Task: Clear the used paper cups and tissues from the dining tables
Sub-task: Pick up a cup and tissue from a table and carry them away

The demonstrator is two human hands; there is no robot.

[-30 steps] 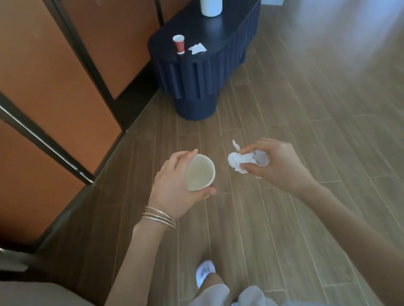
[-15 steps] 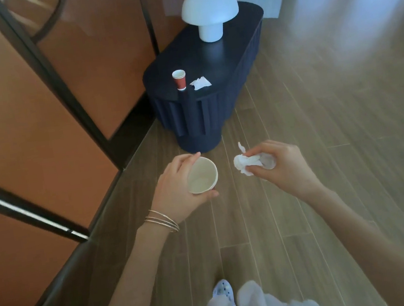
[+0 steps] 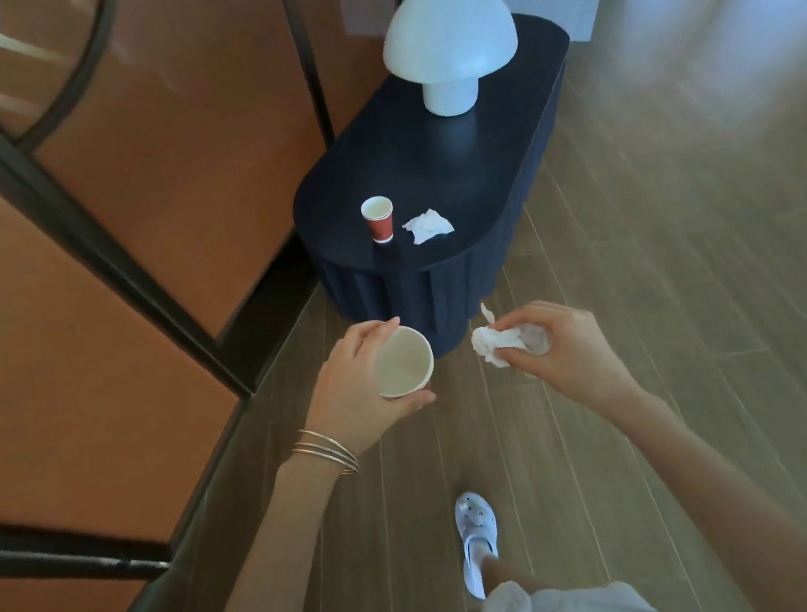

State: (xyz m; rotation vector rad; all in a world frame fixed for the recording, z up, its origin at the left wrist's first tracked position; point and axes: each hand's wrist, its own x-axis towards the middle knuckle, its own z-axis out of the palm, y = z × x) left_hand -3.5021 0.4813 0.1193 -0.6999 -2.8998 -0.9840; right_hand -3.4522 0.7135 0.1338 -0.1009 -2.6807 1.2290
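**Hands.** The left hand (image 3: pixel 351 391) grips a paper cup (image 3: pixel 401 363) by its wall, with the mouth tilted toward the camera. The cup looks empty, but dregs cannot be ruled out. The right hand (image 3: pixel 563 350) is curled round a crumpled tissue (image 3: pixel 492 342), part of which sticks out past the fingertips. Both hands are over the wooden floor, near each other but apart.

**Items outstanding.** A dark counter (image 3: pixel 476 176) stands just ahead of the hands. On its near end are an upright red cup (image 3: pixel 378 218) and, just beside it, a loose tissue (image 3: pixel 426 226). A white lamp (image 3: pixel 449 40) stands at the far end.

**Risks.**
- Neither hand is free, so reaching for more could shed the crumpled tissue onto the floor.
- A laden hand could knock the red cup over. Whether it holds liquid cannot be told.
- The tilted paper cup could drip any dregs.
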